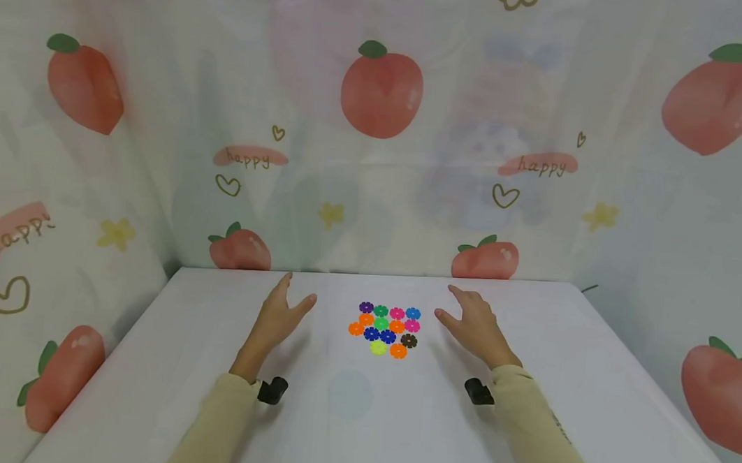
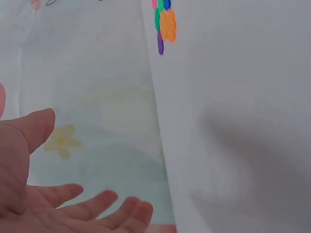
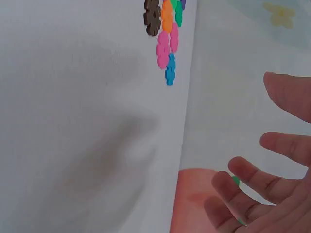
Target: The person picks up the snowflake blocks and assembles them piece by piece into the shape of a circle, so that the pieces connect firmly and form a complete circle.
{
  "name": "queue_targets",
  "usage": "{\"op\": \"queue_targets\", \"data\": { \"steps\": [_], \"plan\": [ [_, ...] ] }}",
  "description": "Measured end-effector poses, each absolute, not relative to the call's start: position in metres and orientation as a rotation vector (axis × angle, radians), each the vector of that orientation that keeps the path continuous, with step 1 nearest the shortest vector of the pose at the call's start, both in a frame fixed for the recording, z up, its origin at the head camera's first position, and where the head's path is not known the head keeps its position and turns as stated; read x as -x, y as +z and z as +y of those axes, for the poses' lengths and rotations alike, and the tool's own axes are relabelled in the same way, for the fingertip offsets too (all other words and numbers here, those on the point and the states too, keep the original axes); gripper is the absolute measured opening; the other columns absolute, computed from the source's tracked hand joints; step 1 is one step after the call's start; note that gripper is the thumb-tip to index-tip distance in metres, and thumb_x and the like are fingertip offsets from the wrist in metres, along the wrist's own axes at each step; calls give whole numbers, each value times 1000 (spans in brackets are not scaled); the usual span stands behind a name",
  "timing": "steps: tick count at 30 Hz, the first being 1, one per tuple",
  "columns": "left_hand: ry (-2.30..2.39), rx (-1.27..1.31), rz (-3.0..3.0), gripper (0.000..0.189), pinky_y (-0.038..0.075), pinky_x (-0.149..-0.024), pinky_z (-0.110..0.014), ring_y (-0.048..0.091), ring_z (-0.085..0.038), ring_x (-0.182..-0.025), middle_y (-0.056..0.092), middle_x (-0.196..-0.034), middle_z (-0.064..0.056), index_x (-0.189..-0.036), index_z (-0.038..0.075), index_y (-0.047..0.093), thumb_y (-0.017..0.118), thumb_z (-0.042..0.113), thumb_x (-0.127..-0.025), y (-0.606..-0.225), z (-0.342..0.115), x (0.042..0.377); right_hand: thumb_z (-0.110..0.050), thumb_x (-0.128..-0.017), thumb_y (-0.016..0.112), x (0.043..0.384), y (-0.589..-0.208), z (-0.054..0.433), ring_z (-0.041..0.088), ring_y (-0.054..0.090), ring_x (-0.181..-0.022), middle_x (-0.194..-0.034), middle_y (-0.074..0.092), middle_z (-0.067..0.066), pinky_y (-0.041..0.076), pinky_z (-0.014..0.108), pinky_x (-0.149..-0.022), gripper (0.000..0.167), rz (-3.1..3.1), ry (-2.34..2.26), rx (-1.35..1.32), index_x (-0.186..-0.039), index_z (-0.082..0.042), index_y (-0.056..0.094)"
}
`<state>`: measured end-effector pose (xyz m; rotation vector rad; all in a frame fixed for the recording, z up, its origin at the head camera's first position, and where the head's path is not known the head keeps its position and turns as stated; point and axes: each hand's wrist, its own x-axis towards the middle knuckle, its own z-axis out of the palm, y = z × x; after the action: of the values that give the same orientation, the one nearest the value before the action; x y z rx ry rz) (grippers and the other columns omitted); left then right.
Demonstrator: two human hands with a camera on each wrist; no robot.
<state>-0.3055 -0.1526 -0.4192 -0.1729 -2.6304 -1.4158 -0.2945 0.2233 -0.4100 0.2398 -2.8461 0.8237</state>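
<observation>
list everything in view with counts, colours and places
table: one, white, foreground
notched discs: fourteen (four orange; two each pink, green, dark blue; one each purple, light blue, brown, lime), clustered towards the table's far side
backdrop: count unclear, pale and fruit-printed, behind and beside table
dark strip: one, far right table corner
wrist cameras: two, black, one per wrist
sleeves: two, pale yellow, both arms
left hand: one, bare, left of discs
right hand: one, bare, right of discs

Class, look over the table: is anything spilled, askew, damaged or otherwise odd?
Nothing stands out. The colourful discs lie in one loose cluster on the table, none strayed or visibly broken, and the left hand and right hand hold nothing.
</observation>
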Motion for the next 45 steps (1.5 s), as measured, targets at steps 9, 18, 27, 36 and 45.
{"op": "queue_targets", "data": {
  "steps": [9, 18, 27, 36, 45],
  "plan": [
    [-1514, 41, -2671, 58, 50, -107, -55, 60, -41, -131, 63, -142, -23, -153, -2, 53, 71, 25, -105, -434, -120, 313, -17, -103, 72, 302, -430, 190, 41, 63, -115, -126, 66, 27, 56, 53, -98, 49, -2824, 1170, -99, -143, 8, 60],
    [-1531, 14, -2833, 42, 56, -99, -45, 65, -29, -106, 70, -116, -12, -140, 1, 66, 75, 17, -102, -442, -87, 328, -6, -95, 77, 308, -439, 178, 31, 63, -96, -101, 69, 14, 56, 48, -91, 25, -2864, 1233, -95, -115, 7, 70],
    [-1464, 91, -2934, 31, 52, -106, -48, 60, -31, -116, 66, -122, -11, -126, 4, 73, 80, 13, -97, -453, -74, 335, -6, -93, 80, 309, -444, 174, 28, 60, -94, -96, 66, 9, 55, 46, -91, 14, -2957, 1190, -143, -103, 0, 73],
    [-1262, 125, -3010, 23, 53, -100, -45, 52, -30, -110, 56, -110, -11, -112, 3, 69, 83, 9, -95, -453, -67, 334, -3, -92, 80, 312, -445, 172, 27, 56, -93, -95, 60, 10, 54, 42, -86, 14, -3025, 1112, -164, -100, -1, 69],
    [-1529, 74, -2916, 16, 55, -94, -40, 59, -27, -99, 64, -104, -9, -112, 4, 64, 73, 4, -99, -450, -90, 334, 0, -95, 75, 312, -445, 188, 27, 57, -88, -91, 63, 10, 52, 38, -80, 12, -2980, 1223, -126, -96, -2, 63]
  ]
}}
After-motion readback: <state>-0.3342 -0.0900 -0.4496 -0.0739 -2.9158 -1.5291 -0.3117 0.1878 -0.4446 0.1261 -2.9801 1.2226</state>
